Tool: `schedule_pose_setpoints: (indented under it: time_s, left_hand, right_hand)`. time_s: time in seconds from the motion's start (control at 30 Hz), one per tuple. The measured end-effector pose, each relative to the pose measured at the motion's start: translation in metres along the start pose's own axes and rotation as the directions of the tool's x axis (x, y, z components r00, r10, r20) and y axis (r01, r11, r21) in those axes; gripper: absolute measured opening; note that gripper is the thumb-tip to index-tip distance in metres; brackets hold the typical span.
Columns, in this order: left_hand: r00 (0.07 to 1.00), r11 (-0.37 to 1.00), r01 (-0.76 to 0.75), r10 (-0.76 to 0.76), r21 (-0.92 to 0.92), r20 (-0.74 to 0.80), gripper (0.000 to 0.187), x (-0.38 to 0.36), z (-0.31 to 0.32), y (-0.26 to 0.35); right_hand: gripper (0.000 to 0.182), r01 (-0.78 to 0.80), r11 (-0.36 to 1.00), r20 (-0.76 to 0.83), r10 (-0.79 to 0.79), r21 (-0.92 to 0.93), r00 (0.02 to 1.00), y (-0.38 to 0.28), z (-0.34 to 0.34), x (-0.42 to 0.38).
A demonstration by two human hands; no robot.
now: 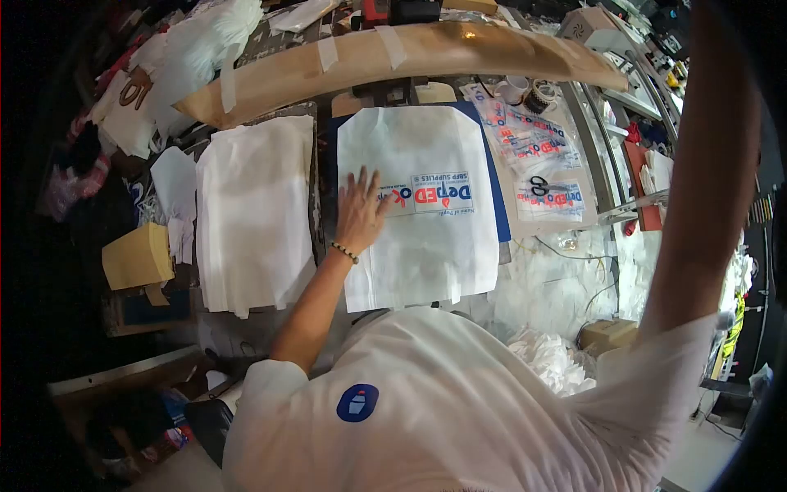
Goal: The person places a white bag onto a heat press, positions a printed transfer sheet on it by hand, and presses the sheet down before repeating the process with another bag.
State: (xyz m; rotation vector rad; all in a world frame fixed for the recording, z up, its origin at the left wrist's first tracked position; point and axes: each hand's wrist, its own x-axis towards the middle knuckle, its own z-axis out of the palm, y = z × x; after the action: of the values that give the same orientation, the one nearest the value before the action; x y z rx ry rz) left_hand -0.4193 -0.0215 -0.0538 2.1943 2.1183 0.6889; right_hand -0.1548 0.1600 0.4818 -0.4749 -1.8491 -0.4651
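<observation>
A flat white piece (422,254), either a bag or a sheet, lies before me on a dark blue board (498,217). It carries a blue and red print with "DepED" and "SBFP SUPPLIES", upside down from my side. My left hand (361,209) rests flat on its left part with the fingers spread, covering the left end of the print. A beaded bracelet is on that wrist. My right arm is raised along the right edge of the view, and its hand is out of sight. To the left lies a stack of white pieces (254,217).
A long brown covered bar (434,53) with tape strips crosses behind the board. At right, scissors (539,186) lie on printed clear plastic (533,139), near tape rolls (539,97). A yellowish box (138,257) stands far left; crumpled white material (549,361) is at lower right.
</observation>
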Motion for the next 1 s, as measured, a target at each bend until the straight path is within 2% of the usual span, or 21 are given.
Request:
schedule_pose_setpoints:
  time_s: [0.03,0.1,0.13,0.17,0.2,0.23,0.27,0.3,0.33,0.37,0.43,0.5,0.53,0.6,0.63,0.7,0.73,0.8,0.9,0.97,1.0]
  left_hand:
    - [0.997,0.994,0.039,-0.046,-0.099,-0.068,0.066,0.007,-0.003,-0.004]
    - [0.992,1.0,0.004,-0.007,-0.025,-0.123,0.06,0.011,0.006,-0.016]
    - [0.996,0.999,-0.031,0.033,0.029,-0.086,0.059,0.011,0.003,-0.016]
    - [0.997,0.994,-0.061,0.065,0.087,-0.05,0.057,0.011,-0.002,-0.016]
    - [0.995,0.998,-0.043,0.047,0.044,-0.086,0.05,0.015,-0.01,-0.017]
    - [0.996,0.998,-0.031,0.036,0.054,-0.087,0.05,0.019,-0.008,-0.025]
    - [0.996,0.999,0.015,-0.02,-0.052,-0.088,0.045,0.02,-0.001,-0.037]
    - [0.994,0.986,0.059,-0.072,-0.156,-0.082,0.04,0.02,0.002,-0.046]
    - [0.99,0.994,0.004,-0.019,-0.108,-0.136,0.031,0.021,-0.011,-0.038]
    - [0.992,0.995,0.011,-0.023,-0.098,-0.124,0.031,0.02,-0.015,-0.037]
    - [0.995,0.982,0.069,-0.08,-0.174,-0.058,0.027,0.025,-0.016,-0.037]
    - [0.994,0.985,0.064,-0.077,-0.159,-0.073,0.027,0.03,-0.007,-0.046]
    - [0.992,0.972,0.11,-0.121,-0.209,-0.04,0.027,0.032,-0.005,-0.048]
    - [0.987,0.954,0.159,-0.163,-0.253,0.004,0.028,0.031,-0.002,-0.046]
    - [0.986,0.972,0.153,-0.162,-0.176,-0.035,0.028,0.031,-0.003,-0.041]
    - [0.985,0.985,0.148,-0.155,-0.09,-0.07,0.027,0.032,-0.006,-0.035]
    - [0.99,0.99,0.125,-0.129,-0.058,-0.064,0.027,0.032,-0.007,-0.033]
    - [0.993,0.995,0.099,-0.1,-0.022,-0.059,0.027,0.033,-0.01,-0.031]
    - [0.991,0.98,0.115,-0.124,-0.163,-0.049,0.027,0.037,-0.008,-0.039]
    - [0.961,0.899,0.276,-0.264,-0.341,0.082,0.029,0.038,-0.009,-0.041]
    - [0.961,0.899,0.275,-0.264,-0.341,0.081,0.029,0.038,-0.009,-0.041]
  right_hand:
    - [0.026,0.033,0.999,-0.022,-0.032,0.033,0.999,-0.001,-0.01,-0.017]
    - [0.025,0.071,0.986,0.017,-0.074,0.148,0.997,0.0,-0.026,-0.062]
    - [0.025,0.021,0.963,0.109,-0.052,0.268,0.993,-0.004,-0.033,-0.11]
    - [0.025,-0.151,0.913,0.26,0.051,0.379,0.964,-0.013,-0.034,-0.16]
    - [0.023,-0.601,0.664,0.482,0.388,0.445,0.785,-0.035,-0.033,-0.222]
    - [0.022,-0.691,0.655,0.579,0.449,0.305,0.681,-0.056,-0.032,-0.265]
    - [0.025,-0.757,0.644,0.77,0.428,0.108,0.473,-0.058,-0.03,-0.304]
    - [0.03,-0.821,0.57,0.85,0.437,-0.009,0.294,-0.056,-0.03,-0.371]
    - [0.038,-0.704,0.65,0.917,0.4,-0.287,-0.005,-0.065,-0.033,-0.397]
    - [0.05,-0.67,0.687,0.944,0.324,-0.282,-0.065,-0.065,-0.04,-0.451]
    - [0.079,-0.776,0.516,0.921,0.327,-0.364,-0.214,-0.087,-0.055,-0.504]
    - [0.081,-0.861,0.459,0.94,0.335,-0.217,-0.059,-0.114,-0.066,-0.525]
    - [0.081,-0.864,0.455,0.942,0.331,-0.214,-0.059,-0.123,-0.065,-0.537]
    - [0.081,-0.945,0.308,0.879,0.474,-0.106,0.056,-0.14,-0.063,-0.557]
    - [0.081,-0.947,0.303,0.88,0.472,-0.106,0.053,-0.146,-0.061,-0.559]
    - [0.072,-0.979,0.201,0.776,0.622,-0.024,0.109,-0.154,-0.055,-0.56]
    - [0.072,-0.981,0.195,0.777,0.621,-0.022,0.106,-0.154,-0.053,-0.563]
    - [0.065,-0.999,0.033,0.724,0.689,0.032,0.046,-0.15,-0.049,-0.565]
    - [0.059,-0.992,-0.026,0.719,0.692,0.123,0.07,-0.146,-0.052,-0.544]
    - [0.054,-0.982,-0.043,0.694,0.713,0.185,0.1,-0.145,-0.051,-0.546]
    - [0.051,-0.985,-0.049,0.72,0.688,0.165,0.086,-0.141,-0.051,-0.549]
